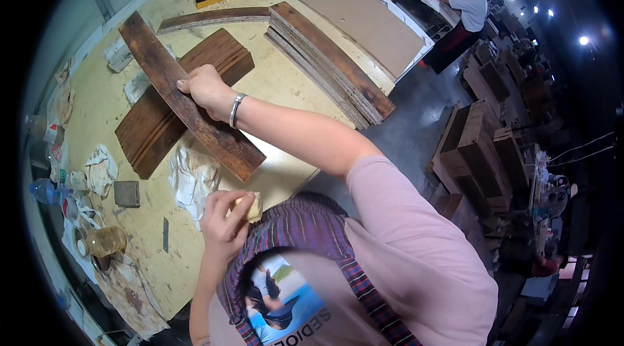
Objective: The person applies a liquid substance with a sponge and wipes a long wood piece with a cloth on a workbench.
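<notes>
My right hand [209, 92] is closed round the edge of a long dark-brown wooden board [211, 130], with the thumb on its upper face. That plank slants across a stack of brown wooden boards [151, 126] on the table; whether it rests on them I cannot tell. Close to my apron, my left hand [223, 221] is closed on a pale yellow sponge-like block [252, 208]. A crumpled white cloth [194, 180] lies just beyond that hand, beside the board's near end.
On the pale yellow table [224, 44], more boards [331, 63] lie stacked to the right. At the left are a jar of amber liquid [104, 241], a small dark block [127, 194] and bottles. A person [469, 11] stands at the far right, past a cardboard sheet [364, 21].
</notes>
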Available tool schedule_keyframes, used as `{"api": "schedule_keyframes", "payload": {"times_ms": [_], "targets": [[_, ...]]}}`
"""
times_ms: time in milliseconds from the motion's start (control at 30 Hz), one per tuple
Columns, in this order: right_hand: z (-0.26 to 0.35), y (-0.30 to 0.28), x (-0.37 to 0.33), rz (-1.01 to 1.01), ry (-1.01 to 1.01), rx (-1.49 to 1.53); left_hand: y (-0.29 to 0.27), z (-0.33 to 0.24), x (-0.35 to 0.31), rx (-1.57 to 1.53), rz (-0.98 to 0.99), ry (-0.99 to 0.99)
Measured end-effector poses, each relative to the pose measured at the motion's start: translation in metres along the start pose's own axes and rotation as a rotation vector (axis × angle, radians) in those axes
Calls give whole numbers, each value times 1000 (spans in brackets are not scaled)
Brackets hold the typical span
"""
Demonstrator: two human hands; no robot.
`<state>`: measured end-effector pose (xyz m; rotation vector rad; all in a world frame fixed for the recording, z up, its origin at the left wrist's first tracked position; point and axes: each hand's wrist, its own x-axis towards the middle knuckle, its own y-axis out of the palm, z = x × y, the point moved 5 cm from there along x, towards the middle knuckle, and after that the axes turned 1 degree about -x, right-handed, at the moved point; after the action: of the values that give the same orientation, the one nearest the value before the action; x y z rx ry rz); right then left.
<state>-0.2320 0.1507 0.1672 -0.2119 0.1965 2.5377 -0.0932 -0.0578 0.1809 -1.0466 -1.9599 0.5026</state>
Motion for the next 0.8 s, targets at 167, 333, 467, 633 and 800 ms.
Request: {"api": "schedule_keyframes", "payload": {"times_ms": [167,333,467,633,800], "targets": [[-18,-1,-1,29,43,-1,-19,7,34,69,-120,-77],[-29,7,-22,114,76,38,-50,65,40,237,-351,-256],[-33,0,-36,165,130,-57,-41,35,41,244,-329,-107],[-40,-4,-58,230,157,-63,-54,73,48,307,-460,-208],[-40,-17,-84,307,136,-127,-123,163,22,384,-658,-499]]}}
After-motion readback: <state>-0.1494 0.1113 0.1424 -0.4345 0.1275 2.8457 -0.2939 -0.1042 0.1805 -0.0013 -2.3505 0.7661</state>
